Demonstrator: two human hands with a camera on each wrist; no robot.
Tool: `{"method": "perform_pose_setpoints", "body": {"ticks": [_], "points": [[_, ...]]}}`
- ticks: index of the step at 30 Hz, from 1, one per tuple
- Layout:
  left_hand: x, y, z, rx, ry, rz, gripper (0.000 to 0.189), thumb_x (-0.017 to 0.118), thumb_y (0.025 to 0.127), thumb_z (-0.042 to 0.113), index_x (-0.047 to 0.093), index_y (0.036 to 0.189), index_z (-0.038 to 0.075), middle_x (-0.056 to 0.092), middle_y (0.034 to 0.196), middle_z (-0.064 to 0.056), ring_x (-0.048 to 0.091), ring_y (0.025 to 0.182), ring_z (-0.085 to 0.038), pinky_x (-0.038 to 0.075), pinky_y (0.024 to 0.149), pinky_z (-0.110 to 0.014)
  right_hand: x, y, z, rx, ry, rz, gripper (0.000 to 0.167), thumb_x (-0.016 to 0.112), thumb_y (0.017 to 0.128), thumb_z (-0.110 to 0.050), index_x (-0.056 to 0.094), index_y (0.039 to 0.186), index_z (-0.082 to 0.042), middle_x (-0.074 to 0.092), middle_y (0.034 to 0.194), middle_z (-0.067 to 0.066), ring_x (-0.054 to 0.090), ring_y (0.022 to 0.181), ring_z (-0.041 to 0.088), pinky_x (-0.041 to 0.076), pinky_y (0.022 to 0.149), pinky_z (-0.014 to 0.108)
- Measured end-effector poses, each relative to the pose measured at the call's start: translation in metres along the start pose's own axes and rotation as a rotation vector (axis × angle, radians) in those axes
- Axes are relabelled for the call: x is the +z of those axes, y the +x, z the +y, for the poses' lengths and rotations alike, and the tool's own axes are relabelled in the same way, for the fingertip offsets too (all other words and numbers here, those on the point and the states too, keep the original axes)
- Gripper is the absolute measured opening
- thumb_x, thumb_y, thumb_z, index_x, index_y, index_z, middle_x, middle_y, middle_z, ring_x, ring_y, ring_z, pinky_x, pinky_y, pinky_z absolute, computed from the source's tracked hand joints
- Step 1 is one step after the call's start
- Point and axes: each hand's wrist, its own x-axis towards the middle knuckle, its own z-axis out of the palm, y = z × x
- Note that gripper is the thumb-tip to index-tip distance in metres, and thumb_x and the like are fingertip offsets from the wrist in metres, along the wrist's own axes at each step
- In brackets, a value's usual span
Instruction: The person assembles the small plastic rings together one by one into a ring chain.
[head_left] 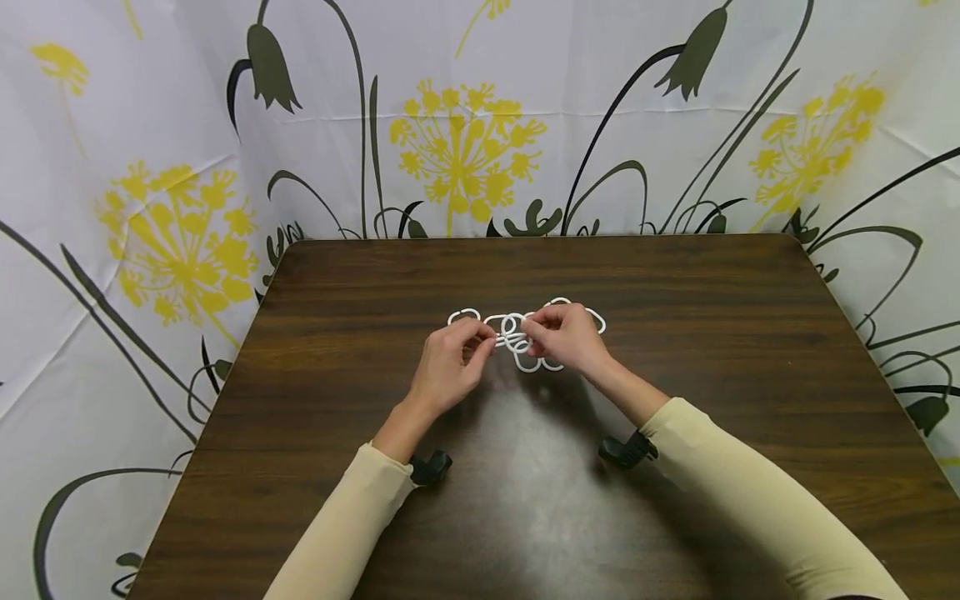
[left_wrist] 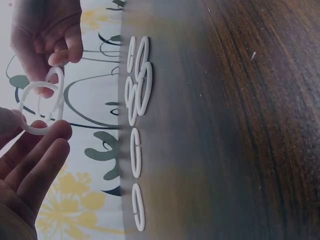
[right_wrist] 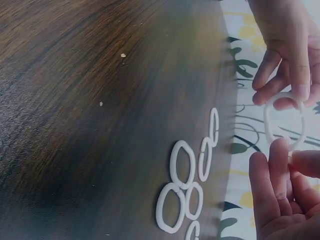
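Above the table, my left hand [head_left: 448,365] pinches a white plastic curtain ring [left_wrist: 34,131] between thumb and fingers. Close on its right, my right hand [head_left: 567,339] pinches a second white ring [left_wrist: 61,82]. The two held rings overlap in the left wrist view; whether they are linked I cannot tell. Behind and below the hands, several loose white rings [head_left: 528,368] lie flat on the wooden table, a few touching or overlapping. Small gaps show in some of them, such as a ring [left_wrist: 136,152] lying apart. My hands partly cover this group in the head view.
The dark brown wooden table [head_left: 360,283] spreads around the hands, its far edge just beyond the rings. A white cloth [head_left: 600,58] with yellow and green plant prints hangs behind it. Small pale specks [right_wrist: 123,55] dot the tabletop.
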Motion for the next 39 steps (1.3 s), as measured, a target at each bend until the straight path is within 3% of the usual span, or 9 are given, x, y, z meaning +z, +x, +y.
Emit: {"method": "perform_pose_setpoints", "body": {"ticks": [5, 9, 16, 22, 25, 29, 32, 35, 39], "points": [[0.001, -0.002, -0.002, -0.03, -0.028, -0.003, 0.003, 0.069, 0.089, 0.005, 0.069, 0.09, 0.008, 0.066, 0.086, 0.0, 0.065, 0.077, -0.009, 0.055, 0.065, -0.023, -0.002, 0.001, 0.002, -0.034, 0.066, 0.014, 0.019, 0.067, 0.093, -0.01, 0.071, 0.096, 0.007, 0.065, 0.073, 0.021, 0.065, 0.063, 0.022, 0.058, 0.062, 0.038], [0.001, -0.004, -0.005, -0.076, -0.064, -0.042, 0.005, 0.071, 0.089, 0.006, 0.071, 0.093, 0.008, 0.068, 0.085, 0.002, 0.064, 0.076, -0.009, 0.055, 0.064, -0.024, -0.005, 0.001, 0.001, -0.013, 0.153, 0.009, 0.02, 0.066, 0.093, -0.008, 0.067, 0.1, 0.011, 0.063, 0.079, 0.026, 0.063, 0.065, 0.02, 0.059, 0.064, 0.042], [0.003, -0.006, -0.01, -0.246, -0.235, -0.088, 0.013, 0.069, 0.089, 0.001, 0.069, 0.102, 0.003, 0.069, 0.084, -0.004, 0.064, 0.076, -0.016, 0.053, 0.069, -0.03, -0.002, 0.002, 0.001, 0.017, 0.215, -0.032, 0.022, 0.064, 0.095, -0.006, 0.063, 0.105, 0.013, 0.066, 0.082, 0.019, 0.065, 0.066, 0.015, 0.059, 0.064, 0.039], [0.002, -0.001, -0.007, -0.346, -0.307, -0.103, 0.02, 0.063, 0.094, 0.004, 0.066, 0.112, -0.002, 0.071, 0.086, -0.009, 0.069, 0.076, -0.029, 0.053, 0.067, -0.032, 0.003, 0.0, 0.0, 0.019, 0.254, -0.045, 0.02, 0.064, 0.093, -0.002, 0.062, 0.105, 0.014, 0.069, 0.088, 0.025, 0.071, 0.072, 0.029, 0.057, 0.07, 0.051], [0.002, 0.002, -0.004, -0.387, -0.35, -0.09, 0.023, 0.062, 0.096, 0.008, 0.066, 0.116, -0.003, 0.071, 0.09, -0.014, 0.07, 0.078, -0.03, 0.056, 0.067, -0.044, 0.005, -0.001, -0.002, 0.015, 0.258, -0.06, 0.017, 0.066, 0.092, -0.001, 0.063, 0.102, 0.013, 0.069, 0.087, 0.026, 0.071, 0.073, 0.033, 0.055, 0.071, 0.054], [0.002, 0.005, 0.0, -0.425, -0.394, -0.061, 0.022, 0.064, 0.096, 0.011, 0.068, 0.113, -0.003, 0.069, 0.093, -0.015, 0.069, 0.077, -0.023, 0.054, 0.065, -0.057, 0.007, -0.002, -0.002, 0.007, 0.255, -0.085, 0.018, 0.067, 0.091, -0.001, 0.063, 0.103, 0.013, 0.071, 0.085, 0.022, 0.071, 0.07, 0.026, 0.055, 0.07, 0.054], [0.001, 0.007, 0.003, -0.435, -0.411, -0.033, 0.02, 0.065, 0.096, 0.012, 0.069, 0.109, -0.003, 0.068, 0.092, -0.014, 0.066, 0.075, -0.021, 0.055, 0.064, -0.055, 0.007, -0.002, -0.001, -0.008, 0.249, -0.104, 0.02, 0.067, 0.091, -0.001, 0.063, 0.105, 0.013, 0.071, 0.086, 0.019, 0.071, 0.07, 0.025, 0.056, 0.069, 0.053], [0.001, 0.009, 0.005, -0.441, -0.434, -0.016, 0.02, 0.065, 0.095, 0.011, 0.069, 0.107, -0.005, 0.067, 0.091, -0.016, 0.067, 0.075, -0.026, 0.056, 0.062, -0.051, 0.003, 0.0, 0.001, -0.023, 0.25, -0.124, 0.022, 0.068, 0.09, 0.0, 0.063, 0.107, 0.012, 0.071, 0.09, 0.023, 0.07, 0.078, 0.039, 0.054, 0.071, 0.057], [-0.003, 0.009, 0.008, -0.446, -0.448, -0.015, 0.02, 0.064, 0.095, 0.008, 0.067, 0.107, -0.008, 0.067, 0.088, -0.023, 0.067, 0.076, -0.039, 0.056, 0.063, -0.051, -0.008, 0.003, 0.009, -0.089, 0.081, -0.124, 0.021, 0.069, 0.09, -0.002, 0.067, 0.108, 0.008, 0.071, 0.094, 0.021, 0.068, 0.084, 0.044, 0.056, 0.072, 0.054]]}}
